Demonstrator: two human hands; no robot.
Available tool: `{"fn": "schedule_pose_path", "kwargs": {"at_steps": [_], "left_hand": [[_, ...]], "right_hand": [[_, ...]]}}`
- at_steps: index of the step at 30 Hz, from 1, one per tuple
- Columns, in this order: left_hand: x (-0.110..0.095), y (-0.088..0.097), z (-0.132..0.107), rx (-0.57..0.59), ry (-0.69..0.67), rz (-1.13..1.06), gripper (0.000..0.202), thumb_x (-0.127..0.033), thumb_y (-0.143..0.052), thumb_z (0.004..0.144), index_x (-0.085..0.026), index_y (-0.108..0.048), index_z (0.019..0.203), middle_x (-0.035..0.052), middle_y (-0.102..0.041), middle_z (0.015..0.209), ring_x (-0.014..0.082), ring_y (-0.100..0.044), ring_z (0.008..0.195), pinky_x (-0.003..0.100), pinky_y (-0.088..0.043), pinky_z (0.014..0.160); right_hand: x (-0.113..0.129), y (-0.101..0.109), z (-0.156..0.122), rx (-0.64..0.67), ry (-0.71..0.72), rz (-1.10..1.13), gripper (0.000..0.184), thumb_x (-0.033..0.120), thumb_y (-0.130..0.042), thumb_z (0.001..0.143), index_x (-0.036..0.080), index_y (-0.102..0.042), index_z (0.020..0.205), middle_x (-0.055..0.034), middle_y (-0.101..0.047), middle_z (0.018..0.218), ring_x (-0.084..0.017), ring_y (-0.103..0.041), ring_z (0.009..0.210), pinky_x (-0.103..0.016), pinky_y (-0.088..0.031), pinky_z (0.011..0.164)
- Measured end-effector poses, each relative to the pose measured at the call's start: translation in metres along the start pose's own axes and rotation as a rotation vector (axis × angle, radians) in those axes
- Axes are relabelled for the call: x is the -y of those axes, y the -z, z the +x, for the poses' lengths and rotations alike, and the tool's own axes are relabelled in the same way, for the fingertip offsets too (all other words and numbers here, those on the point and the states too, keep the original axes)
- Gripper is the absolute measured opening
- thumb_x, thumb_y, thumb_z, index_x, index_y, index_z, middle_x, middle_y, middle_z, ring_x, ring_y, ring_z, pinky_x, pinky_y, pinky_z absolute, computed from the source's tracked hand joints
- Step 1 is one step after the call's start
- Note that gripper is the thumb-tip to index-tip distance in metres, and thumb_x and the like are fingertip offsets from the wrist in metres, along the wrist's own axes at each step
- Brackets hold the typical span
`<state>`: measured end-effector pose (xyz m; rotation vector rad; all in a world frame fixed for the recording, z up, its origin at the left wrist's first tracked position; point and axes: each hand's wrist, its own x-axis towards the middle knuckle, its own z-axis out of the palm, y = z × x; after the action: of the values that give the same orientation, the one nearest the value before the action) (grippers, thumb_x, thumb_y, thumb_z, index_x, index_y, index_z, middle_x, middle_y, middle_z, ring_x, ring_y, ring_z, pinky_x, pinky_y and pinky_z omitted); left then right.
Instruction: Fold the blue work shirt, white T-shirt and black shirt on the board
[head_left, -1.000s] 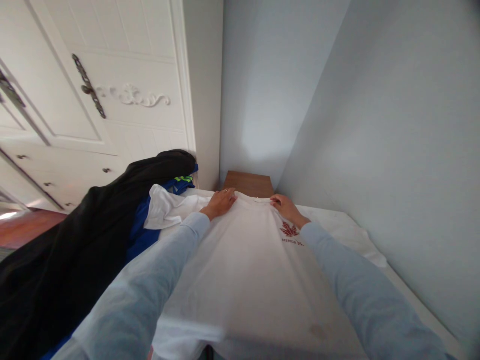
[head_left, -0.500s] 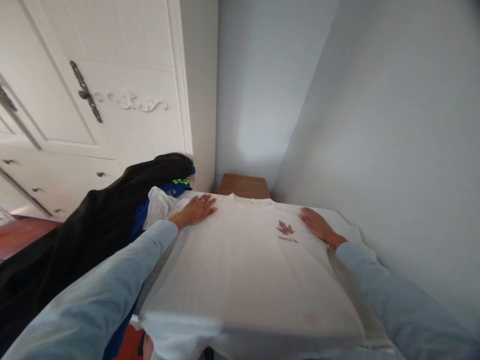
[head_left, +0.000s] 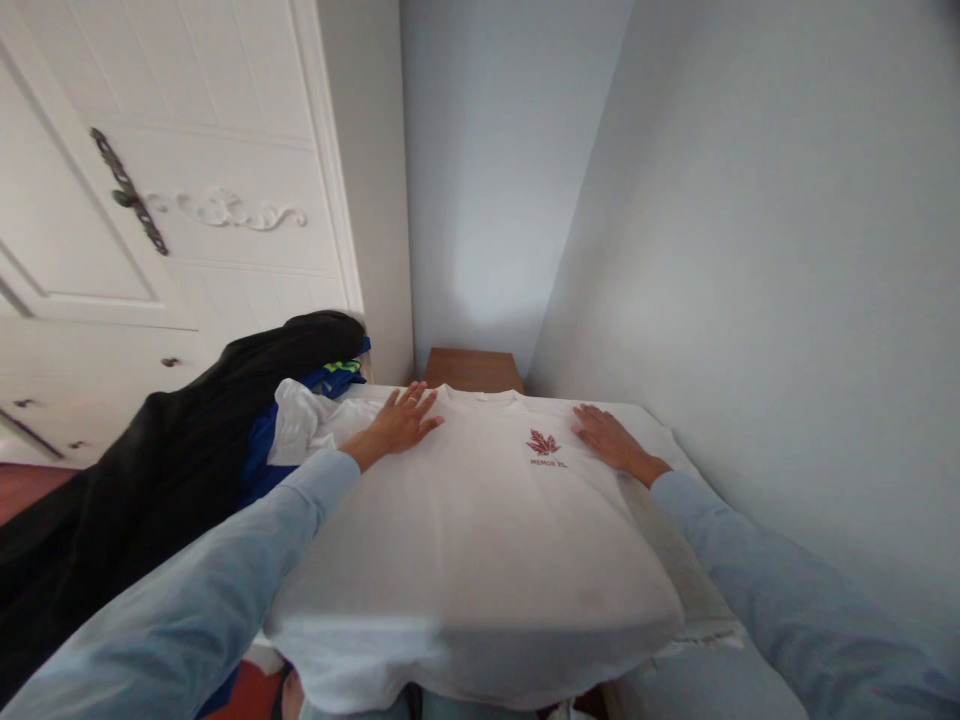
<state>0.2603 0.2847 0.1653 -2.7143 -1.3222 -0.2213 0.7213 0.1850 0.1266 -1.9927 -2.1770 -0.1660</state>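
Observation:
A white T-shirt [head_left: 472, 540] with a small red leaf print [head_left: 543, 443] lies spread flat in front of me, its collar at the far end. My left hand [head_left: 401, 423] rests flat on the shirt's left shoulder, fingers stretched out. On the right shoulder lies my right hand [head_left: 607, 440], also flat and open. Both arms wear light blue sleeves. Neither hand holds anything.
A pile of clothes sits at the left: a black garment [head_left: 150, 450], a blue one [head_left: 262, 450] and a white one [head_left: 300, 425]. A white wardrobe door [head_left: 187, 200] stands behind it. A brown wooden piece [head_left: 471, 370] is beyond the shirt. A grey wall [head_left: 750, 300] runs along the right.
Both hands slid outward from the collar to the shirt's shoulders and flattened. The view shifted slightly left.

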Motion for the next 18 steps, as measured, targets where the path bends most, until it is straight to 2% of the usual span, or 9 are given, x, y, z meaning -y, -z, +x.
{"fn": "schedule_pose_path", "kwargs": {"at_steps": [3,5,8,11,14,16,18], "left_hand": [[-0.031,-0.005,-0.001,0.079,-0.169,-0.073,0.070,-0.061,-0.024,0.099,-0.019,-0.032,0.155,0.0155,-0.022,0.164,0.0292,-0.015,0.153,0.050,-0.013,0.121],[-0.040,-0.008,-0.005,0.132,-0.216,-0.105,0.072,-0.064,-0.022,0.098,-0.021,-0.033,0.155,0.0150,-0.023,0.164,0.0291,-0.018,0.152,0.050,-0.014,0.120],[-0.040,-0.010,-0.012,0.157,-0.230,-0.136,0.071,-0.064,-0.020,0.099,-0.022,-0.032,0.155,0.0140,-0.025,0.163,0.0274,-0.021,0.151,0.047,-0.014,0.121],[-0.035,-0.009,-0.016,0.153,-0.232,-0.140,0.073,-0.065,-0.021,0.098,-0.021,-0.032,0.156,0.0142,-0.025,0.163,0.0271,-0.019,0.152,0.045,-0.013,0.121],[-0.036,-0.009,-0.017,0.124,-0.223,-0.145,0.074,-0.066,-0.020,0.098,-0.021,-0.032,0.155,0.0144,-0.026,0.163,0.0270,-0.020,0.152,0.046,-0.013,0.121],[-0.037,-0.009,-0.017,0.099,-0.223,-0.148,0.075,-0.067,-0.020,0.097,-0.021,-0.033,0.155,0.0143,-0.027,0.162,0.0265,-0.021,0.151,0.045,-0.012,0.122],[-0.037,-0.011,-0.018,0.093,-0.226,-0.147,0.077,-0.069,-0.020,0.096,-0.021,-0.033,0.155,0.0150,-0.027,0.162,0.0270,-0.022,0.151,0.045,-0.012,0.122]], "right_hand": [[0.008,0.001,0.000,0.053,-0.007,0.035,0.060,0.055,-0.032,0.098,0.020,-0.054,0.142,-0.0128,-0.048,0.152,-0.031,-0.041,0.142,-0.052,-0.035,0.116],[0.005,0.004,0.000,0.059,-0.013,0.068,0.058,0.056,-0.033,0.098,0.022,-0.058,0.137,-0.0117,-0.052,0.148,-0.030,-0.045,0.140,-0.050,-0.038,0.114],[-0.003,0.015,0.000,0.031,-0.040,0.094,0.055,0.055,-0.034,0.098,0.022,-0.065,0.128,-0.0114,-0.061,0.140,-0.029,-0.053,0.132,-0.049,-0.041,0.112],[0.000,0.026,0.005,0.009,-0.052,0.098,0.050,0.049,-0.032,0.100,0.022,-0.072,0.114,-0.0124,-0.072,0.121,-0.030,-0.063,0.119,-0.048,-0.046,0.106],[0.026,0.030,0.020,-0.017,-0.007,0.109,0.047,0.043,-0.033,0.101,0.020,-0.073,0.107,-0.0154,-0.074,0.112,-0.031,-0.066,0.114,-0.048,-0.046,0.104],[0.054,0.026,0.032,-0.032,0.054,0.128,0.042,0.041,-0.039,0.099,0.020,-0.072,0.111,-0.0145,-0.071,0.120,-0.031,-0.063,0.118,-0.047,-0.045,0.107],[0.085,0.020,0.043,-0.033,0.166,0.177,0.037,0.041,-0.045,0.097,0.023,-0.070,0.118,-0.0099,-0.068,0.128,-0.028,-0.059,0.124,-0.045,-0.042,0.111]]}}
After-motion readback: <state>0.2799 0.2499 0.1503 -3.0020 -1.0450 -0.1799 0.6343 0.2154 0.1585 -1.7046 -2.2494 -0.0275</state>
